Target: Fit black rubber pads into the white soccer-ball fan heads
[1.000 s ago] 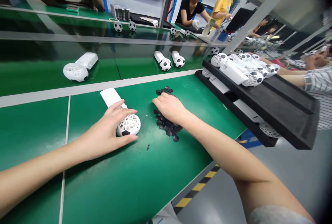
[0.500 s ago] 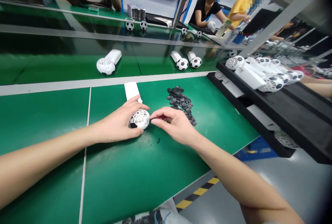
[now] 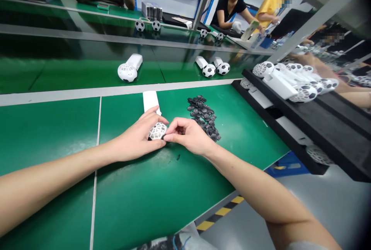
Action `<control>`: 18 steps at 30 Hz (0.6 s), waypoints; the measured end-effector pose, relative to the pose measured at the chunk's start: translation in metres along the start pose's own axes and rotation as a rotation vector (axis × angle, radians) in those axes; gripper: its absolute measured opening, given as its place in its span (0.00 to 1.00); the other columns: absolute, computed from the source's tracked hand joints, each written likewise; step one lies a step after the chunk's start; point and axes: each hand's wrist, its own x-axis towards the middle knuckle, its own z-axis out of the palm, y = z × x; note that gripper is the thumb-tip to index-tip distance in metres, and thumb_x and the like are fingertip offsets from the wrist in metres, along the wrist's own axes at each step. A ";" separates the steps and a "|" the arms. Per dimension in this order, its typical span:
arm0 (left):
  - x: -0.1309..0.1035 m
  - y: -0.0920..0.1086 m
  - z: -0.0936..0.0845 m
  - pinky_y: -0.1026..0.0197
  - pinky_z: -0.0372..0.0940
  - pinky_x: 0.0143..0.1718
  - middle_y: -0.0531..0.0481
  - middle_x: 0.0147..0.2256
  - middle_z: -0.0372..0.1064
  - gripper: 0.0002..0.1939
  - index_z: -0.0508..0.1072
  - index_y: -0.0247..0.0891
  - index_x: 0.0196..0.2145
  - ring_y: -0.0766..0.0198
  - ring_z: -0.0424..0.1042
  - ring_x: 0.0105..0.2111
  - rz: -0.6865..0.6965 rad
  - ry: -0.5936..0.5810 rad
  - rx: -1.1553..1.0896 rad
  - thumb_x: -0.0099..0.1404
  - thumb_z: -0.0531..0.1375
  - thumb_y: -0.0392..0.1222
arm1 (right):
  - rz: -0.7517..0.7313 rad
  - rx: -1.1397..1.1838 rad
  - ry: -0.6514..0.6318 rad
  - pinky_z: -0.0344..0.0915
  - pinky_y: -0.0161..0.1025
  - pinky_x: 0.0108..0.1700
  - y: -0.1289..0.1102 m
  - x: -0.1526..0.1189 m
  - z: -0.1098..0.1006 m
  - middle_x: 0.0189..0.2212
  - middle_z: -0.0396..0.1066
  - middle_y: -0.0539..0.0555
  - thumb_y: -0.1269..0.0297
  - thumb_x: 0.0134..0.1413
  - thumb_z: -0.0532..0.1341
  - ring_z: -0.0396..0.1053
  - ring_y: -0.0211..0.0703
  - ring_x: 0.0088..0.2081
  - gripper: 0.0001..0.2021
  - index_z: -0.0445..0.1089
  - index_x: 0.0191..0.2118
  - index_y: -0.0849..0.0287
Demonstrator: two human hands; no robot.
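Note:
My left hand (image 3: 142, 136) is wrapped round the ball-shaped head of a white football-patterned device (image 3: 158, 131). Its flat white handle (image 3: 151, 102) points away from me on the green table. Between thumb and forefinger, my right hand (image 3: 189, 135) pinches a small black piece and presses it against the right side of the head; most of the piece is hidden by the fingertips. Beyond my right hand lies a pile of small black panels (image 3: 203, 113). One loose black piece (image 3: 178, 157) lies on the table nearer to me.
Behind a pale ledge (image 3: 72, 93), similar devices (image 3: 127, 72) lie on the green conveyor. To the right, a black rack (image 3: 333, 126) holds several more on two levels. Across the line, other people work; one wears a yellow shirt (image 3: 268, 7).
My right hand has moved slightly left, bringing the black piece against the ball head. My left hand and the device have shifted a little right. Devices on the conveyor have moved right.

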 end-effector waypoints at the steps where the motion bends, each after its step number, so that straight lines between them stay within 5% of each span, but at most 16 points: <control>1: 0.000 0.000 0.001 0.42 0.43 0.60 0.47 0.54 0.58 0.18 0.64 0.41 0.44 0.50 0.35 0.63 0.005 0.004 0.000 0.56 0.55 0.47 | 0.004 -0.004 -0.008 0.60 0.33 0.30 0.001 0.001 0.001 0.22 0.66 0.46 0.65 0.40 0.67 0.63 0.32 0.25 0.09 0.66 0.25 0.61; 7: 0.002 0.001 -0.007 0.42 0.45 0.58 0.45 0.57 0.53 0.19 0.64 0.40 0.44 0.47 0.36 0.62 0.004 -0.053 0.034 0.55 0.55 0.48 | -0.020 -0.106 0.027 0.59 0.32 0.28 -0.003 0.005 -0.010 0.22 0.65 0.46 0.62 0.41 0.66 0.61 0.32 0.25 0.11 0.65 0.25 0.61; 10: -0.001 -0.002 -0.012 0.42 0.45 0.59 0.46 0.59 0.51 0.20 0.64 0.43 0.45 0.48 0.38 0.62 0.005 -0.112 0.038 0.55 0.58 0.48 | -0.126 -0.265 0.253 0.60 0.33 0.32 -0.011 0.002 -0.042 0.25 0.67 0.47 0.62 0.48 0.62 0.63 0.33 0.27 0.07 0.68 0.28 0.61; 13: -0.006 -0.007 -0.013 0.42 0.43 0.60 0.48 0.56 0.56 0.20 0.64 0.45 0.45 0.49 0.39 0.62 0.037 -0.047 -0.010 0.55 0.60 0.52 | -0.136 -0.561 0.498 0.61 0.35 0.33 -0.015 -0.003 -0.077 0.25 0.70 0.49 0.65 0.49 0.61 0.64 0.34 0.27 0.05 0.70 0.28 0.60; 15: -0.008 -0.010 -0.011 0.41 0.43 0.60 0.47 0.54 0.57 0.20 0.64 0.45 0.45 0.48 0.40 0.62 0.056 -0.011 -0.015 0.56 0.60 0.53 | -0.142 -0.763 0.461 0.62 0.37 0.36 -0.013 -0.006 -0.088 0.28 0.72 0.50 0.67 0.49 0.61 0.66 0.36 0.29 0.03 0.72 0.29 0.59; 18: -0.006 -0.011 -0.010 0.41 0.44 0.59 0.47 0.53 0.58 0.18 0.64 0.45 0.45 0.48 0.42 0.61 0.098 -0.048 0.026 0.57 0.59 0.50 | -0.235 -1.039 0.174 0.61 0.39 0.44 -0.008 -0.005 -0.083 0.34 0.74 0.51 0.69 0.54 0.59 0.67 0.40 0.38 0.06 0.73 0.33 0.57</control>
